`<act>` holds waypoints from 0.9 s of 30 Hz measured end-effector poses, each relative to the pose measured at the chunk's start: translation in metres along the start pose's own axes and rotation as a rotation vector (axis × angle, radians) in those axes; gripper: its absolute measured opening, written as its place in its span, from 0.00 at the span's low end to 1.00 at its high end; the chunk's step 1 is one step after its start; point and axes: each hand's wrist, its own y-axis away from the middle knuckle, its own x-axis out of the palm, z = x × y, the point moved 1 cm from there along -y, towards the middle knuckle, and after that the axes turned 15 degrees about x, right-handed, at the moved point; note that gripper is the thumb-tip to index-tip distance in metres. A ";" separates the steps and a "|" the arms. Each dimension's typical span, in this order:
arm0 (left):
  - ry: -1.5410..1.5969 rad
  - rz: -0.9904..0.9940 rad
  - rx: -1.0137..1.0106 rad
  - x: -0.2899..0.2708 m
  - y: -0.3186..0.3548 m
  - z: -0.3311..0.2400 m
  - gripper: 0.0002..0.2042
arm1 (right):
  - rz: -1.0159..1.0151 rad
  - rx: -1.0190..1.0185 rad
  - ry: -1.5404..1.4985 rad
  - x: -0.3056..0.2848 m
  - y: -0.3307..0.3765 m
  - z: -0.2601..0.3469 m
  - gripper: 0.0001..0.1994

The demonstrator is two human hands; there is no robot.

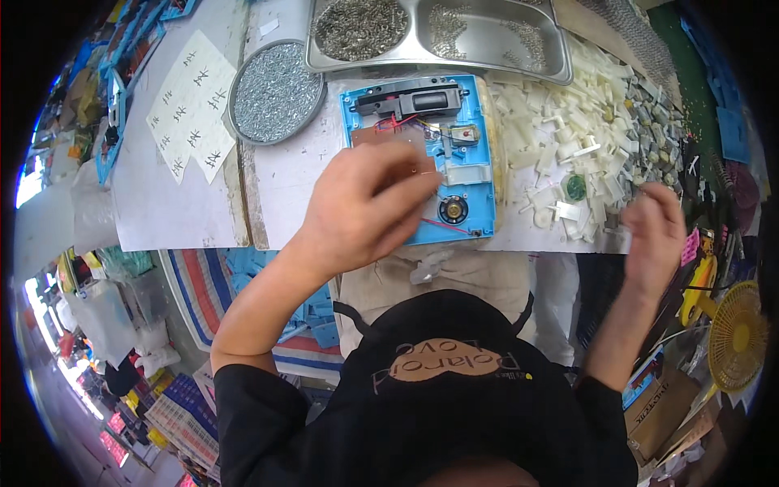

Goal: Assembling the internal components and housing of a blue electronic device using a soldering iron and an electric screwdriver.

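At mid-frame the left hand arches, fingers bent, over the blue casing by the desk's front edge; whether it grips anything, I cannot tell. The blurred right hand curls at frame right beside white plastic parts, its grip unclear. Open desk surface spreads left of the casing; a metal tray bounds it above.

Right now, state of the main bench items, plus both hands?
Blue plastic housing: open, insides exposed
Black-rimmed round speaker: uncovered
Round grey tray: filled, uncovered
Two-compartment steel tray: fuller left than right
Whitish plastic pieces: loosely heaped
Left hand: curled over housing, grip unclear
Right hand: curled, grip unclear
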 end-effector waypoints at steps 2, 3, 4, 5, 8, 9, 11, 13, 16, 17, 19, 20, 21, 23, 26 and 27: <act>-0.056 0.091 0.017 0.002 -0.003 -0.002 0.22 | 0.093 -0.201 0.293 0.086 0.008 0.019 0.08; -0.058 0.085 0.021 0.004 -0.004 -0.001 0.21 | 0.146 -0.351 0.451 0.109 0.000 0.022 0.06; -0.060 0.077 0.023 0.005 -0.005 0.000 0.21 | 0.202 -0.408 0.551 0.130 -0.004 0.033 0.07; -0.068 0.030 0.018 0.004 -0.006 0.000 0.20 | 0.203 -0.434 0.594 0.146 -0.007 0.036 0.07; -0.106 -0.076 -0.005 0.002 -0.007 -0.002 0.19 | 0.248 -0.513 0.791 0.174 -0.018 0.045 0.09; -0.122 -0.090 -0.011 0.004 -0.009 0.000 0.18 | 0.251 -0.516 0.853 0.179 -0.020 0.047 0.10; -0.157 -0.106 -0.018 0.008 -0.013 0.003 0.18 | 0.257 -0.525 0.980 0.187 -0.020 0.050 0.13; -0.188 -0.105 -0.017 0.012 -0.017 0.005 0.17 | 0.265 -0.529 1.063 0.191 -0.021 0.056 0.14; -0.225 -0.128 -0.024 0.018 -0.023 0.010 0.16 | 0.228 -0.606 1.169 0.197 -0.018 0.058 0.13; -0.232 -0.123 -0.019 0.020 -0.026 0.011 0.16 | 0.209 -0.645 1.200 0.198 -0.016 0.059 0.12; -0.245 -0.115 -0.009 0.023 -0.030 0.013 0.16 | 0.205 -0.640 1.214 0.197 -0.018 0.058 0.12; -0.256 -0.106 -0.013 0.023 -0.030 0.012 0.16 | 0.203 -0.637 1.222 0.196 -0.019 0.059 0.11; -0.266 -0.097 -0.016 0.023 -0.029 0.012 0.16 | 0.255 -0.518 1.158 0.194 -0.023 0.061 0.10; -0.275 -0.087 -0.018 0.024 -0.028 0.011 0.16 | 0.355 -0.279 1.020 0.190 -0.029 0.064 0.09; -0.266 -0.087 -0.012 0.024 -0.028 0.012 0.16 | 0.364 -0.265 1.074 0.193 -0.029 0.069 0.08; -0.263 -0.087 -0.011 0.024 -0.028 0.012 0.16 | 0.323 -0.401 1.168 0.196 -0.025 0.069 0.08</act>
